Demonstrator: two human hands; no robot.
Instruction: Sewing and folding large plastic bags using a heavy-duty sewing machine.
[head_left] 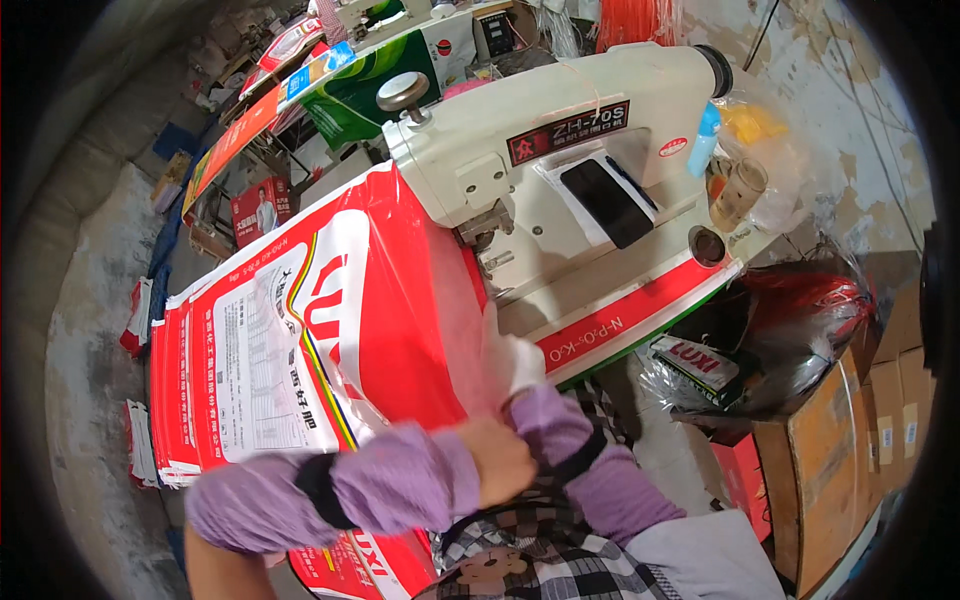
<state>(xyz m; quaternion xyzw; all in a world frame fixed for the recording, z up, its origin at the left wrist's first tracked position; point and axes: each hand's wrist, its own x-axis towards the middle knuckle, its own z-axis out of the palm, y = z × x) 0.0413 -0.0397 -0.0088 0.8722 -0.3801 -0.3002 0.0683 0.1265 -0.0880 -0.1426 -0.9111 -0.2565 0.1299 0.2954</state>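
Note:
A stack of red and white woven bags (390, 300) lies to the left, its upper edge under the head of a cream sewing machine (450, 180). My right hand (518, 365), in a white glove, is at the right edge of the top bag, just below the machine's needle area. Motion smears its fingers, so its grip is unclear. My left hand (497, 462) is blurred too and crosses in front of my right wrist, over the bags' lower right corner. Its fingers are not distinguishable. Purple sleeves with black bands cover both forearms.
A black phone (607, 203) and a pen rest on white paper on the machine. Beside it stand a blue bottle (705, 140) and a brownish jar (740, 190). Cardboard boxes (820, 480) and plastic-wrapped material (790, 340) are at the right. A long table (240, 130) stretches away behind.

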